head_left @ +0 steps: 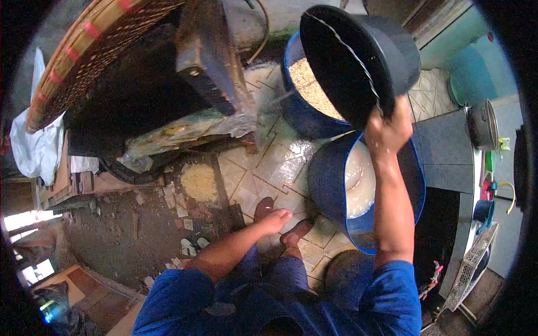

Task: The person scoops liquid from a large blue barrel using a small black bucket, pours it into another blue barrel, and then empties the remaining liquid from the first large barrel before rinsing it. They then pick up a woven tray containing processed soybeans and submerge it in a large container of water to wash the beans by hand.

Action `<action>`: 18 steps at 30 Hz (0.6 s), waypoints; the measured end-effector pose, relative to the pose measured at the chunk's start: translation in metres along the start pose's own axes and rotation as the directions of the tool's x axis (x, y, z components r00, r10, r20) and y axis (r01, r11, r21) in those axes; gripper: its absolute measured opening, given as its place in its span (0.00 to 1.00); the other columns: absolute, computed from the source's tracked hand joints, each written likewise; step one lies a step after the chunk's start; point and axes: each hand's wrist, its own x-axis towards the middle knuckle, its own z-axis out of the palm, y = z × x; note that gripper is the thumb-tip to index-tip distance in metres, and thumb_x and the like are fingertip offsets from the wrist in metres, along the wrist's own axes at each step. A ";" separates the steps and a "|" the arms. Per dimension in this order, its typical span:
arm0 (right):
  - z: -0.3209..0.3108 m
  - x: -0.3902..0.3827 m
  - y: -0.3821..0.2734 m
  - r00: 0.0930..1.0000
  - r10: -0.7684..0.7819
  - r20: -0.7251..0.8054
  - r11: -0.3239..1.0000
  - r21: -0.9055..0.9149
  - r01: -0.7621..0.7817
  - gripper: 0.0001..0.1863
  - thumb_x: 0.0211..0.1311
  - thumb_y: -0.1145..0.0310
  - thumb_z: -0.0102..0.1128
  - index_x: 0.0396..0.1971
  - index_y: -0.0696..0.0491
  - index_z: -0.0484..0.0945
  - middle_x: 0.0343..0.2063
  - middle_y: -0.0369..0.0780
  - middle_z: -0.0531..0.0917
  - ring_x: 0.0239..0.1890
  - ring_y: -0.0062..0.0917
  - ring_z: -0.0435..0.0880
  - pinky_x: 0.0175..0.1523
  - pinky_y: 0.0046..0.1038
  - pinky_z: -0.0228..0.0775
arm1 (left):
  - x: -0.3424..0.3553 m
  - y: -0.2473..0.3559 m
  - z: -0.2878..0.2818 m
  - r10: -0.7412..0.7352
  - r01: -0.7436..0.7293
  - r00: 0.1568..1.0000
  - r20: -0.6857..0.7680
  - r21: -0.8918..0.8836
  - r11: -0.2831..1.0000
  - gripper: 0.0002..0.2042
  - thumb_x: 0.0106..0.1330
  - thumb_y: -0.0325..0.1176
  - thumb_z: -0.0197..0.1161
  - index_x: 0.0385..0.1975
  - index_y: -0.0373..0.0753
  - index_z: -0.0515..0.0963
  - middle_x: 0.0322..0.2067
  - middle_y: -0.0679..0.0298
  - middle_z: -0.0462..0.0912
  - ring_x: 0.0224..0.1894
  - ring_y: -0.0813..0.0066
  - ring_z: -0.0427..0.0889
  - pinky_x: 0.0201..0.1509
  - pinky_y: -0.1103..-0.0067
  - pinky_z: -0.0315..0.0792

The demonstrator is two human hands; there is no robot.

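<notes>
The right grip (390, 131) holds a black bucket (347, 67), seemingly by its rim.

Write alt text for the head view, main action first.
A person's right hand holds a tilted black bucket above two blue tubs, the farther one containing pale grains, the nearer one cloudy liquid. The left hand, apparently empty, is over a patterned tile floor.

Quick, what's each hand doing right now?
Left hand: nothing seen in it; can't tell if it's open or closed.
Right hand: closed, holding the black bucket near its rim.
</notes>
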 end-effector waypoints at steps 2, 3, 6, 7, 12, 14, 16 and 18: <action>-0.032 -0.025 0.012 0.985 0.173 0.018 0.985 0.021 -0.173 0.07 0.43 0.79 0.55 0.25 0.56 0.70 0.20 0.45 0.72 0.22 0.39 0.73 0.31 0.31 0.68 | 0.013 0.002 0.007 -0.020 0.020 1.000 0.001 0.011 1.000 0.26 0.70 0.53 0.43 0.55 0.36 0.69 0.53 0.50 0.75 0.56 0.56 0.73 0.60 0.68 0.65; -0.050 -0.038 0.022 0.976 0.216 -0.001 0.974 0.071 -0.215 0.06 0.43 0.80 0.54 0.25 0.57 0.70 0.19 0.42 0.72 0.21 0.31 0.72 0.31 0.29 0.67 | 0.023 0.009 0.011 -0.044 0.044 0.999 -0.012 0.019 0.999 0.27 0.70 0.54 0.43 0.57 0.37 0.67 0.54 0.50 0.74 0.57 0.55 0.72 0.60 0.68 0.64; -0.113 -0.081 0.053 0.898 0.439 -0.017 0.893 0.114 -0.435 0.08 0.47 0.81 0.51 0.30 0.57 0.69 0.23 0.32 0.70 0.26 0.17 0.67 0.32 0.22 0.64 | 0.049 0.039 0.025 -0.114 0.115 0.991 -0.072 0.012 0.993 0.31 0.69 0.58 0.41 0.62 0.39 0.61 0.57 0.47 0.70 0.60 0.52 0.69 0.63 0.66 0.62; -0.131 -0.091 0.056 0.877 0.480 -0.035 0.871 0.141 -0.471 0.09 0.48 0.81 0.51 0.32 0.57 0.69 0.27 0.32 0.70 0.29 0.18 0.67 0.34 0.21 0.63 | 0.058 0.053 0.027 -0.136 0.135 0.985 -0.106 -0.010 0.991 0.32 0.68 0.59 0.40 0.63 0.40 0.59 0.58 0.46 0.68 0.61 0.51 0.68 0.64 0.66 0.61; -0.231 -0.166 0.105 0.741 0.657 -0.137 0.748 0.001 -0.663 0.09 0.48 0.83 0.49 0.29 0.55 0.64 0.28 0.30 0.60 0.29 0.17 0.58 0.34 0.20 0.55 | 0.124 0.129 0.041 -0.227 0.205 0.921 -0.317 -0.102 0.973 0.40 0.64 0.63 0.45 0.67 0.37 0.51 0.63 0.44 0.61 0.65 0.49 0.60 0.68 0.68 0.55; -0.259 -0.188 0.128 0.736 0.661 -0.148 0.720 -0.150 -0.677 0.10 0.45 0.85 0.47 0.27 0.54 0.63 0.26 0.30 0.58 0.28 0.17 0.57 0.33 0.20 0.54 | 0.153 0.156 0.050 -0.232 0.192 0.893 -0.386 -0.140 0.971 0.42 0.63 0.64 0.46 0.68 0.39 0.47 0.64 0.43 0.57 0.67 0.47 0.57 0.68 0.64 0.54; -0.270 -0.211 0.152 0.646 0.749 -0.145 0.638 -0.105 -0.763 0.11 0.43 0.85 0.46 0.28 0.55 0.64 0.26 0.30 0.60 0.29 0.17 0.59 0.34 0.20 0.55 | 0.180 0.171 0.064 -0.253 0.201 0.886 -0.388 -0.169 0.965 0.43 0.63 0.63 0.46 0.69 0.40 0.43 0.65 0.42 0.54 0.67 0.47 0.54 0.68 0.62 0.52; -0.267 -0.232 0.178 0.591 0.793 -0.148 0.558 -0.215 -0.802 0.11 0.43 0.84 0.48 0.30 0.58 0.67 0.26 0.32 0.66 0.30 0.20 0.63 0.37 0.21 0.60 | 0.201 0.175 0.077 -0.278 0.229 0.894 -0.351 -0.174 0.958 0.41 0.64 0.62 0.45 0.69 0.40 0.42 0.66 0.42 0.52 0.67 0.47 0.54 0.69 0.64 0.52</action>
